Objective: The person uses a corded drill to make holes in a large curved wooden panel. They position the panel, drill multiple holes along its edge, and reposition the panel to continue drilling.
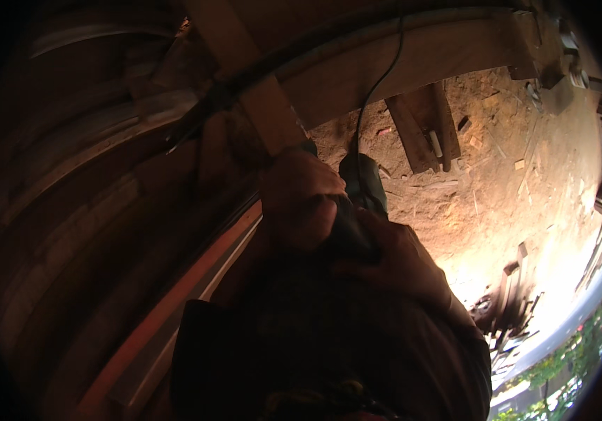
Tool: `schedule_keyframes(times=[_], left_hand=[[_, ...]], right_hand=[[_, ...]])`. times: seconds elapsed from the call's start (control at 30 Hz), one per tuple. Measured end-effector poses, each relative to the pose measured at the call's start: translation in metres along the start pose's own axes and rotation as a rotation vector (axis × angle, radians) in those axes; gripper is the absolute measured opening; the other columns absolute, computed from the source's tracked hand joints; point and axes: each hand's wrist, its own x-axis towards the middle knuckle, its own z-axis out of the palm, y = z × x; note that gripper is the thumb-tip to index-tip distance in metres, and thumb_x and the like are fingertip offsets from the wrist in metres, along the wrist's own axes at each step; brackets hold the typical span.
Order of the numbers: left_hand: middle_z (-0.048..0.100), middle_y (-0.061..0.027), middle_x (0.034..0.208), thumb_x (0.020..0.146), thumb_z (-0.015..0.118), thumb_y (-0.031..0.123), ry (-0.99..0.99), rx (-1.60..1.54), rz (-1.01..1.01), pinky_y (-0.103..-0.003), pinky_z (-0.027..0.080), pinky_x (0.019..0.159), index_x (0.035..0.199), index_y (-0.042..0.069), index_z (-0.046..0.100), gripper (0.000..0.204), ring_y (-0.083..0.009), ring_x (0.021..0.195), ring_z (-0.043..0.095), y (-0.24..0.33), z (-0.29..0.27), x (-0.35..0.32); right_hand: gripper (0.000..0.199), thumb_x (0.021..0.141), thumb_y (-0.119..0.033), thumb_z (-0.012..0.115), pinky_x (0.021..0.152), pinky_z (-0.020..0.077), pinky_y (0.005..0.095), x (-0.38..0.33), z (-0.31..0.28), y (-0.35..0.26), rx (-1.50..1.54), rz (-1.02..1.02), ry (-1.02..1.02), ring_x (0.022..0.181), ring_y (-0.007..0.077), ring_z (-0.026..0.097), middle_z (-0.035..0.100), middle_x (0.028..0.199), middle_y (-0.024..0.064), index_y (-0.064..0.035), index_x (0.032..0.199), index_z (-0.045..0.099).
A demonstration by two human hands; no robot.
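A dark green corded power tool sits between my two hands; its exact kind is hard to make out in the shade. My left hand is closed over its front part, by the lower end of a wooden plank. Whether the tool touches that plank is hidden behind the hand. Farther back, my right hand wraps around the tool's body. A thin black cord rises past the tool toward the top. My torso and shaded sleeves cover the lower middle.
A wide wooden beam crosses the top. On the sandy ground lie wooden pieces and scraps. Long boards run along the dark left side. At lower right there are stacked wood offcuts in bright light.
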Motion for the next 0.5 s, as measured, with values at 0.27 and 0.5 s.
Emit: schedule_keyframes(times=[0.27,0.5], left_hand=[[0.072,-0.0203,0.080,0.094,0.059,0.028,-0.138,-0.147,0.038,-0.045,0.056,0.066,0.090,-0.007,0.071,0.037,-0.0313,0.068,0.068,-0.028,-0.031,0.026],[0.074,-0.0159,0.095,0.093,0.064,0.025,-0.365,-0.326,0.002,-0.044,0.058,0.078,0.099,0.000,0.072,0.026,-0.0320,0.084,0.072,-0.041,-0.085,0.050]], right_hand=[[0.075,0.081,-0.024,0.086,0.085,0.0613,0.0519,0.026,0.035,-0.037,0.023,0.154,0.192,0.104,0.0472,0.075,0.074,0.112,0.0261,-0.0018,0.148,0.059],[0.076,0.076,-0.012,0.079,0.086,0.0612,0.0530,0.042,0.085,-0.092,-0.006,0.274,0.401,0.105,0.0488,0.073,0.072,0.121,0.0252,-0.0015,0.148,0.058]])
